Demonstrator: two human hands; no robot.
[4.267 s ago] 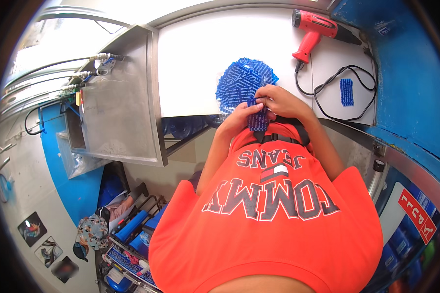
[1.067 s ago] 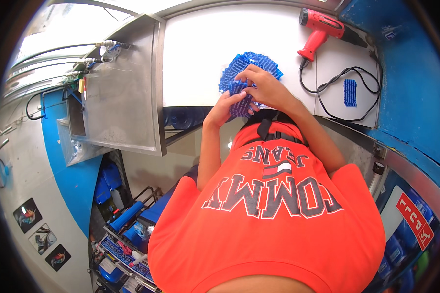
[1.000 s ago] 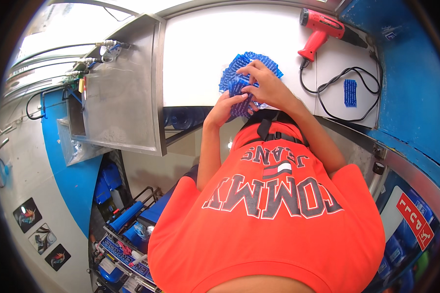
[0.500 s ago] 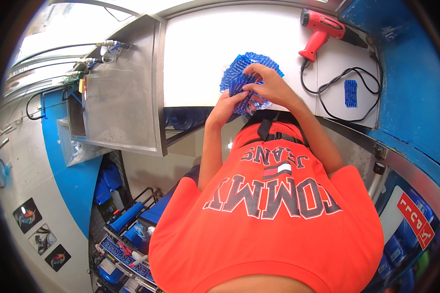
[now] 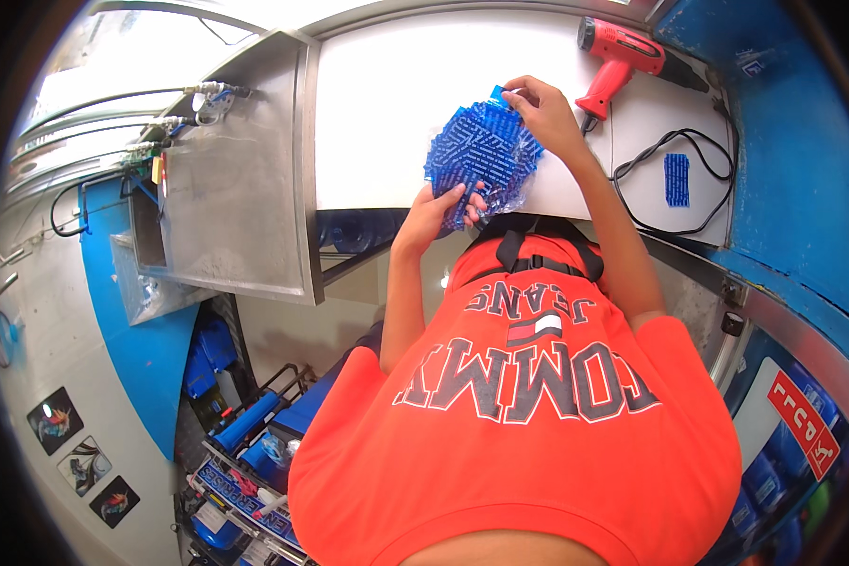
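Pinched between thumb and fingers of the left hand [image 5: 434,215], a few blue strips [image 5: 457,209] stand at the lower edge of the heap [image 5: 481,141], near the middle of the frame's upper half. The right hand [image 5: 549,111] seems to have thumb and fingertips closed on one strip [image 5: 498,93] at the heap's upper right edge; whether it takes in a single layer or more is too small to tell.

The heap is of thin printed blue film, spread in a rough fan on clear plastic [image 5: 516,195], on the white table [image 5: 377,118]. Off to the right, one lone strip [image 5: 676,180] lies flat, well apart from the heap. Above that, at the upper right, rests a red heat gun [image 5: 621,57].

Handling this film well probably calls for a light fingertip pinch at one end, since such thin layers look likely to cling and come up doubled. Rubbing thumb against finger should show whether it is one layer. The left hand would do best to grip its strips just firmly enough to keep their edges together, without creasing them, and clear of the heap so the two do not mix.
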